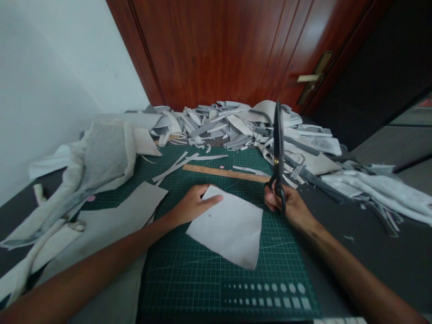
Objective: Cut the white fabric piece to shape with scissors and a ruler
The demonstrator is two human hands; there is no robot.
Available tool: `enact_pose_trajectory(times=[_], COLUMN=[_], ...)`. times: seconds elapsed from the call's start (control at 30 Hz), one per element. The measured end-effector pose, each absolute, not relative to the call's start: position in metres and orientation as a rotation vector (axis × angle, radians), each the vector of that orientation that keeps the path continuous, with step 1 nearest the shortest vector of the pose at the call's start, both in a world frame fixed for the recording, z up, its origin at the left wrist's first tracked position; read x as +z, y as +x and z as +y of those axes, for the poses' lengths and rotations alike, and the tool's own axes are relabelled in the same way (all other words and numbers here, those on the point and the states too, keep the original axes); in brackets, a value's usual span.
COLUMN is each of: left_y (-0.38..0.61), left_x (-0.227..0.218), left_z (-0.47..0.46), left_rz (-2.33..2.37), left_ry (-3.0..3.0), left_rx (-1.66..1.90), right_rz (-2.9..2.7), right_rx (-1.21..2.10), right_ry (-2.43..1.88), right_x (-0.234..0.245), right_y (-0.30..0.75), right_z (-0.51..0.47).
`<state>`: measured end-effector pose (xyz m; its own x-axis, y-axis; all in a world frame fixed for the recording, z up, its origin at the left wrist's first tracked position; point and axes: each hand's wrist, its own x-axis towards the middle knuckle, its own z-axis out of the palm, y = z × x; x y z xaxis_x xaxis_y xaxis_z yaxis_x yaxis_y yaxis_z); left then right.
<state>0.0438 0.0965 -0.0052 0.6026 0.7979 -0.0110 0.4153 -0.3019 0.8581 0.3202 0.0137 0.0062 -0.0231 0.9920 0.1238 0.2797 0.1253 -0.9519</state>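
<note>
The left hand (pixel 196 203) pinches, thumb on top, the upper-left corner of a white four-sided fabric sheet (pixel 232 227), which extends rightward over a green gridded cutting mat (pixel 175 279); beyond its right edge, apart, the right hand (pixel 290 203) grips black metal scissors (pixel 278 150).

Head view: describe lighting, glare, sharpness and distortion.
Head view: dim, muted light, with the scissors mostly dark; head view: pale glare on the wooden door, above its handle; head view: slight softness, leaving markings on the ruler unreadable; head view: the door frame leans, probably lens distortion.
</note>
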Motion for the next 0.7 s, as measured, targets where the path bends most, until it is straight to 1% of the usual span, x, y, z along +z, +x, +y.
enact_pose_trajectory(times=[0.23,0.47,0.7], left_y=[0.042,0.04,0.039], left_x=[-0.014,-0.014,-0.013], left_z=[0.097,0.096,0.094], left_rz=[0.985,0.931,0.838], left_ry=[1.701,1.572,1.719], left_rx=[0.708,0.769,0.835], right_rz=[-1.514,-1.874,-2.02], right_rx=[0.653,0.429,0.289], right_ry=[-1.531,-1.574,-1.556], right_x=[-0.004,-0.01,-0.007], right_y=[0.333,0.334,0.335], right_z=[0.016,0.013,0.01])
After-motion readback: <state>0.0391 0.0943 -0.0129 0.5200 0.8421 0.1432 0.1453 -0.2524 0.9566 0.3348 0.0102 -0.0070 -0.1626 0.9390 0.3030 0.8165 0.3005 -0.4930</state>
